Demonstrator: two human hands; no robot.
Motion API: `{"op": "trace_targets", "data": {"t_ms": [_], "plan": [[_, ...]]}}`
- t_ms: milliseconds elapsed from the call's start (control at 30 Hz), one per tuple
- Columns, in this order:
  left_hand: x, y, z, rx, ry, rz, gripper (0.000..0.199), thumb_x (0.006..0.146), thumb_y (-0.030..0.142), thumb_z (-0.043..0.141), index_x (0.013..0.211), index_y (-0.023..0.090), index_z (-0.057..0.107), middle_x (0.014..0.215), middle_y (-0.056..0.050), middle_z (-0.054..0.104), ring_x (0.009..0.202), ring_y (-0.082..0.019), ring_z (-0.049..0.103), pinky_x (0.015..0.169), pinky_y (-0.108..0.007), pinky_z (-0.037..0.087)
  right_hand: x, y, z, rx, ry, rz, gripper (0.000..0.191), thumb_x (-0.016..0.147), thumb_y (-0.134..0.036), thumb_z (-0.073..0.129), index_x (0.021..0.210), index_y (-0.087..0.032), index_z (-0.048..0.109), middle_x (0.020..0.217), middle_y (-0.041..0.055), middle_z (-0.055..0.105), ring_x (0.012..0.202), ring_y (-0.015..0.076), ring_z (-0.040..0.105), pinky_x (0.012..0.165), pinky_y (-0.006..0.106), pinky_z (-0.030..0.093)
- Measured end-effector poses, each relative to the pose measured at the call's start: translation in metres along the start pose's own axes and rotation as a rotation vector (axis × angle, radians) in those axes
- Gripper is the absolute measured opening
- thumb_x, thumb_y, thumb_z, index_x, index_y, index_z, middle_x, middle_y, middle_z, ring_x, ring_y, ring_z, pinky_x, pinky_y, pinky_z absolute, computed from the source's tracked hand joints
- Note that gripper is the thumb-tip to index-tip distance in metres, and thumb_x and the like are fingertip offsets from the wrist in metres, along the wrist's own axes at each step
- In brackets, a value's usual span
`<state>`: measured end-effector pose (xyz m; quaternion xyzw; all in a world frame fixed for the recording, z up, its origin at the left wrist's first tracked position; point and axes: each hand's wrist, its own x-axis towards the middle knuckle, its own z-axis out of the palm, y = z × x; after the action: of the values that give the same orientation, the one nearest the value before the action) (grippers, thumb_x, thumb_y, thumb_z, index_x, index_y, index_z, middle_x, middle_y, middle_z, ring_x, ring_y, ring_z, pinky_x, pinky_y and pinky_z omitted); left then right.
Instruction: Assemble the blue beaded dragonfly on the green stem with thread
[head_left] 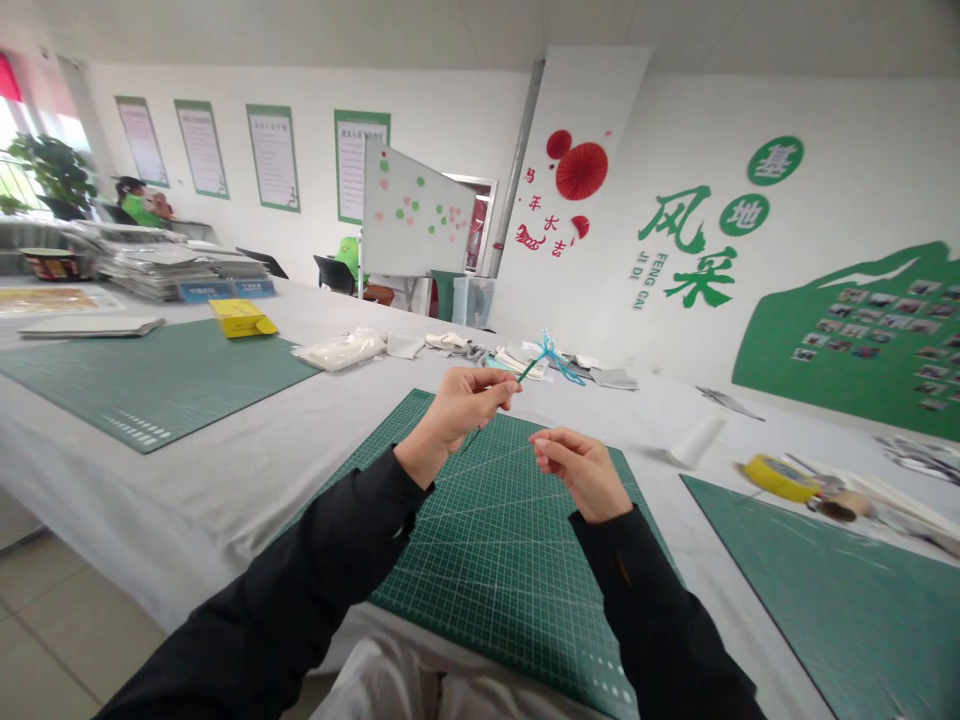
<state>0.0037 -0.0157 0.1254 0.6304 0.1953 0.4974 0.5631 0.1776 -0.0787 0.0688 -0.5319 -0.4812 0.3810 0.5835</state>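
Observation:
My left hand [466, 405] is closed, with thumb and fingertips pinching the thin green stem [528, 371] of a small handmade flower. Its light-blue looped head [553, 357] sticks out up and to the right of the fingers. The stem's dark lower end shows below the same hand. Slightly lower and to the right, my right hand [577, 466] is pinched shut, apart from the left one. Whatever lies between its fingertips is too small to make out. Both hands are raised above a green gridded cutting mat [502, 560].
Cutting mats lie to the left [165, 375] and right [847, 590]. A yellow box [244, 318], a plastic bag [343, 350] and stacked papers [150, 260] are on the left. Yellow tape [780, 478] and a cardboard tube [845, 505] sit right. Another person [140, 207] is far back.

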Motion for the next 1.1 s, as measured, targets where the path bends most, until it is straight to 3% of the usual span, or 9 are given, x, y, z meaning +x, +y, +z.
{"op": "trace_targets", "data": {"t_ms": [233, 367, 500, 567, 600, 700, 800, 933, 1100], "plan": [[0.001, 0.024, -0.022, -0.104, -0.131, -0.02, 0.014, 0.076, 0.021, 0.064, 0.068, 0.01, 0.063, 0.057, 0.002, 0.057, 0.035, 0.001, 0.032, 0.036, -0.017, 0.016, 0.028, 0.054, -0.074, -0.32, 0.016, 0.209, 0.021, 0.048, -0.029, 0.078, 0.063, -0.016, 0.07, 0.062, 0.0056, 0.069, 0.061, 0.018, 0.064, 0.059, 0.031, 0.05], [-0.001, 0.03, -0.023, -0.058, -0.144, -0.047, 0.013, 0.077, 0.019, 0.061, 0.069, 0.009, 0.064, 0.057, 0.002, 0.057, 0.035, 0.001, 0.031, 0.036, -0.018, 0.015, 0.048, 0.038, -0.094, -0.458, 0.089, 0.151, 0.022, 0.048, -0.013, 0.074, 0.069, -0.016, 0.071, 0.08, 0.0094, 0.072, 0.079, 0.024, 0.066, 0.073, 0.036, 0.051], [0.0, 0.028, -0.019, 0.019, -0.162, -0.081, 0.013, 0.078, 0.017, 0.06, 0.069, 0.008, 0.064, 0.056, 0.002, 0.056, 0.034, 0.001, 0.03, 0.036, -0.018, 0.014, 0.05, -0.019, -0.077, -0.495, 0.109, 0.015, 0.036, 0.061, -0.02, 0.07, 0.096, -0.017, 0.07, 0.094, 0.0097, 0.07, 0.07, 0.0181, 0.064, 0.07, 0.034, 0.049], [0.0, 0.025, -0.015, 0.031, -0.168, -0.082, 0.014, 0.078, 0.017, 0.06, 0.067, 0.008, 0.064, 0.056, 0.002, 0.056, 0.034, 0.001, 0.029, 0.036, -0.018, 0.015, 0.04, -0.047, -0.054, -0.445, 0.019, -0.055, 0.038, 0.072, -0.034, 0.065, 0.107, -0.022, 0.066, 0.088, 0.0047, 0.07, 0.058, 0.0107, 0.059, 0.06, 0.027, 0.047], [0.0, 0.024, -0.012, 0.035, -0.169, -0.078, 0.014, 0.078, 0.017, 0.06, 0.067, 0.008, 0.063, 0.056, 0.002, 0.055, 0.034, 0.001, 0.029, 0.036, -0.018, 0.015, 0.033, -0.057, -0.041, -0.333, -0.108, -0.077, 0.04, 0.074, -0.039, 0.063, 0.11, -0.022, 0.064, 0.086, 0.0045, 0.07, 0.052, 0.0085, 0.055, 0.054, 0.025, 0.045], [-0.002, 0.019, -0.003, 0.051, -0.181, -0.055, 0.014, 0.078, 0.018, 0.06, 0.068, 0.009, 0.063, 0.053, 0.003, 0.053, 0.035, 0.0, 0.03, 0.036, -0.017, 0.017, 0.01, -0.07, 0.001, -0.086, -0.357, -0.008, 0.046, 0.065, -0.04, 0.073, 0.107, -0.023, 0.064, 0.097, 0.0044, 0.068, 0.054, 0.0084, 0.059, 0.045, 0.021, 0.04], [-0.006, 0.017, 0.003, 0.073, -0.21, -0.028, 0.017, 0.078, 0.019, 0.059, 0.065, 0.009, 0.062, 0.051, 0.004, 0.05, 0.036, 0.0, 0.031, 0.036, -0.017, 0.019, -0.002, -0.063, 0.025, 0.001, -0.282, -0.019, 0.029, 0.068, -0.042, 0.072, 0.084, -0.018, 0.069, 0.072, 0.0014, 0.066, 0.056, 0.0081, 0.058, 0.048, 0.02, 0.041], [-0.008, 0.021, 0.001, 0.091, -0.152, -0.038, 0.015, 0.077, 0.018, 0.061, 0.065, 0.01, 0.063, 0.055, 0.003, 0.054, 0.036, 0.0, 0.031, 0.035, -0.017, 0.019, 0.001, -0.04, 0.015, -0.067, -0.157, -0.071, 0.03, 0.068, -0.045, 0.07, 0.081, -0.018, 0.072, 0.062, -0.0016, 0.061, 0.054, 0.0061, 0.052, 0.054, 0.021, 0.043], [-0.005, 0.031, -0.018, -0.052, -0.173, -0.034, 0.018, 0.079, 0.018, 0.059, 0.063, 0.01, 0.061, 0.059, 0.002, 0.057, 0.035, 0.002, 0.032, 0.035, -0.016, 0.016, 0.017, 0.004, -0.045, -0.259, -0.177, 0.14, 0.042, 0.058, -0.049, 0.075, 0.082, -0.015, 0.075, 0.069, 0.0069, 0.07, 0.059, 0.0122, 0.061, 0.059, 0.027, 0.05]]}}
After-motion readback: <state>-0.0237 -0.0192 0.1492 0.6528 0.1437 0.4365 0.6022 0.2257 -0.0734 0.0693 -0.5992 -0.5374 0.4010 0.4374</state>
